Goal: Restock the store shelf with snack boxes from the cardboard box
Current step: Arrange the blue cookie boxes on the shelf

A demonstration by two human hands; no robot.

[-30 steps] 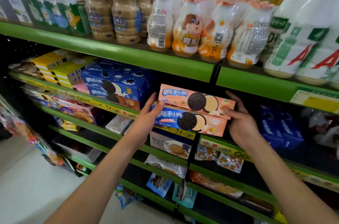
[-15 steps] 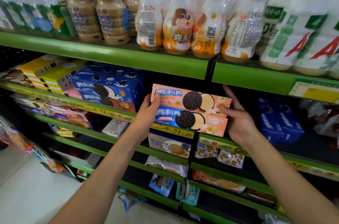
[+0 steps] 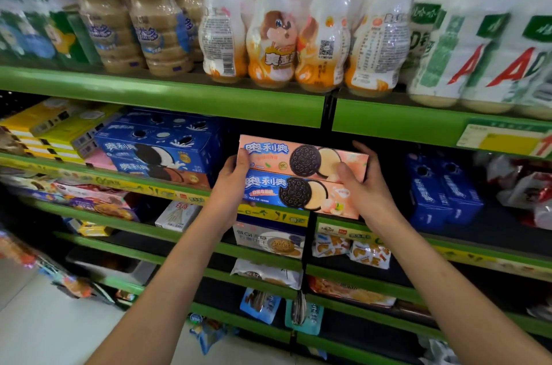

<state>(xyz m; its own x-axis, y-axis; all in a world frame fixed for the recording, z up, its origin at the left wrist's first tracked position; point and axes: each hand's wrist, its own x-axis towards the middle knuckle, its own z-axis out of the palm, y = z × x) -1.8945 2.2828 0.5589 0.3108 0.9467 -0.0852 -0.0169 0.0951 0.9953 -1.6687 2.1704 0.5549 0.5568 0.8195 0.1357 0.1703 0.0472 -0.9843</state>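
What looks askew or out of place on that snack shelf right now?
The two peach cookie boxes are not squared. The top peach box sits skewed on the bottom peach box, its right end further back. The left hand and right hand grip their ends. Nothing looks spilled or damaged.

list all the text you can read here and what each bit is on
"奥利奥": upper peach cookie box, held by the left hand and right hand
"奥利奥": lower peach cookie box
"奥利奥": blue cookie boxes
"A": white bottles
"100": round seal on the upper box
Too blurred or small: price tags, orange bottle labels, the other packets.
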